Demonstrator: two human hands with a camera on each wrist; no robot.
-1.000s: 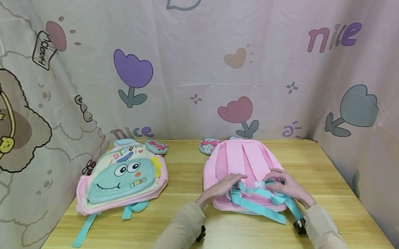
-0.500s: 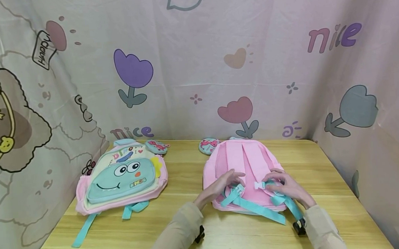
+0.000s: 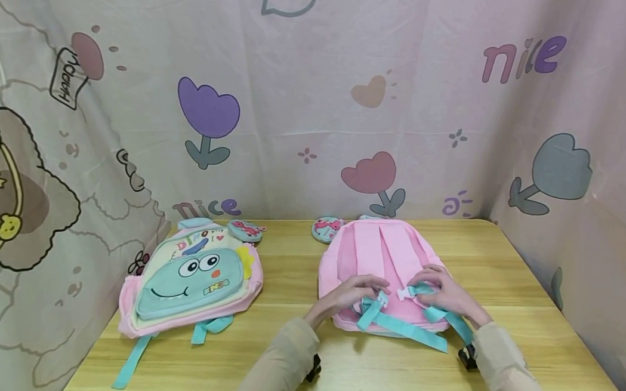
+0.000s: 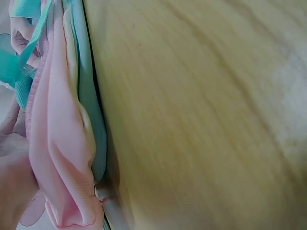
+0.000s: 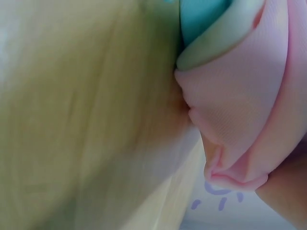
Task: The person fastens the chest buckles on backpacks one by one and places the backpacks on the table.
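A pink backpack (image 3: pixel 345 250) lies on the table with its mesh back and shoulder straps facing up. Over its lower part my left hand (image 3: pixel 353 291) pinches one white buckle half (image 3: pixel 382 299) on a teal strap. Opposite it, my right hand (image 3: pixel 444 290) holds a teal strap (image 3: pixel 422 288) ending in the other white buckle half (image 3: pixel 404 294). A small gap separates the two halves. A loose teal strap end (image 3: pixel 413 332) hangs over the bag's near edge. In the left wrist view, teal webbing (image 4: pixel 23 88) crosses the pink side; the right wrist view hides the right fingers.
A second backpack (image 3: pixel 189 281) with a smiling face lies front up on the left, teal straps trailing toward me. A round charm (image 3: pixel 328 229) sits beside the pink bag's top. The wooden table (image 3: pixel 290 268) meets patterned curtains (image 3: pixel 296 101) behind and at the sides.
My left hand has turned its strap, so its white buckle half now shows and points right. The strap across the middle has gone from there. My right hand has shifted slightly left.
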